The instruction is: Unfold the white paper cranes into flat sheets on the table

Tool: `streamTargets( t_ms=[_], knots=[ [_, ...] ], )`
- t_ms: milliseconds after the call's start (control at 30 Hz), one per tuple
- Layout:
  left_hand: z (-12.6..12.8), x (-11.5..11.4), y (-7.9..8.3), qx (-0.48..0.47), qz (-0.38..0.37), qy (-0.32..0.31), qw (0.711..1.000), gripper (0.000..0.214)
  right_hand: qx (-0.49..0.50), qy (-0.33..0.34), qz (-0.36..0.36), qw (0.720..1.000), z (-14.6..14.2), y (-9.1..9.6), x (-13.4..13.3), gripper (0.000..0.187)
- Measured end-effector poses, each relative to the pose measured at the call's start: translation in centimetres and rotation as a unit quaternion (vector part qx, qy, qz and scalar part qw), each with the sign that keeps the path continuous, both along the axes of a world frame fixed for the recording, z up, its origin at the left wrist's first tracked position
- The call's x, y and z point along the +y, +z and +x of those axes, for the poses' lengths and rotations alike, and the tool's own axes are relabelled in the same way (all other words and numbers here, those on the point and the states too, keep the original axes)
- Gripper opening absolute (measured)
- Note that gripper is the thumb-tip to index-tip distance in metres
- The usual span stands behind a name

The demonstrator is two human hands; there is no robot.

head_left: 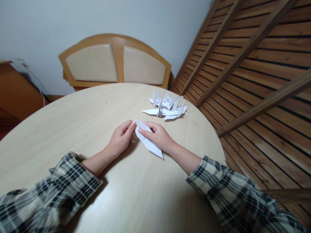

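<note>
A narrow, folded piece of white paper [150, 144] lies slanted near the middle of the round table [73, 123]. My left hand [120, 138] pinches its upper tip with curled fingers. My right hand [159, 136] rests over the paper's middle, fingers closed on a fold. Both forearms in plaid sleeves lie on the tabletop.
A pile of several finished white paper cranes [167, 106] sits at the table's far right. A wooden chair [115, 61] with beige padding stands behind the table. A slatted wooden wall [255, 81] runs along the right. A wooden cabinet [14, 90] is at far left.
</note>
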State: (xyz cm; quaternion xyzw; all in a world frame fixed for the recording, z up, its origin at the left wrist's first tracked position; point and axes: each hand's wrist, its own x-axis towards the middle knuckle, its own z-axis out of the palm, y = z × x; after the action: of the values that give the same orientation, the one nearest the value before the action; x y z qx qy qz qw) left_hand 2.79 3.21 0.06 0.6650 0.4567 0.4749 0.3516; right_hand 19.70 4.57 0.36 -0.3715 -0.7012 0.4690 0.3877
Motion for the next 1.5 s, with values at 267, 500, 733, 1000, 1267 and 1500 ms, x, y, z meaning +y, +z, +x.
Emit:
streamTargets(
  t_ms=[267,500,733,1000,1267,1500],
  knots=[
    [0.21,0.17,-0.08,-0.080,-0.028,-0.004,0.996,0.043,0.008,-0.025,0.008,1.000,0.07,0.27,-0.07,0.025],
    [0.05,0.19,-0.16,-0.075,-0.022,-0.013,0.997,0.041,0.024,-0.036,-0.007,0.999,0.09,0.36,-0.06,0.024],
    [0.00,0.07,-0.27,-0.044,-0.003,-0.008,0.999,0.033,0.019,-0.037,-0.011,0.999,0.07,0.33,-0.06,0.024],
    [-0.10,0.29,-0.47,-0.093,0.002,0.039,0.995,0.035,0.033,-0.011,-0.044,0.998,-0.13,0.06,-0.17,0.027],
    [0.07,0.27,-0.07,-0.127,-0.002,0.062,0.990,0.035,0.018,-0.027,-0.027,0.999,-0.02,0.10,-0.16,0.025],
    [-0.10,0.20,-0.13,-0.067,0.011,0.029,0.997,0.046,0.092,-0.062,-0.039,0.993,0.03,0.15,0.09,0.025]
  ],
)
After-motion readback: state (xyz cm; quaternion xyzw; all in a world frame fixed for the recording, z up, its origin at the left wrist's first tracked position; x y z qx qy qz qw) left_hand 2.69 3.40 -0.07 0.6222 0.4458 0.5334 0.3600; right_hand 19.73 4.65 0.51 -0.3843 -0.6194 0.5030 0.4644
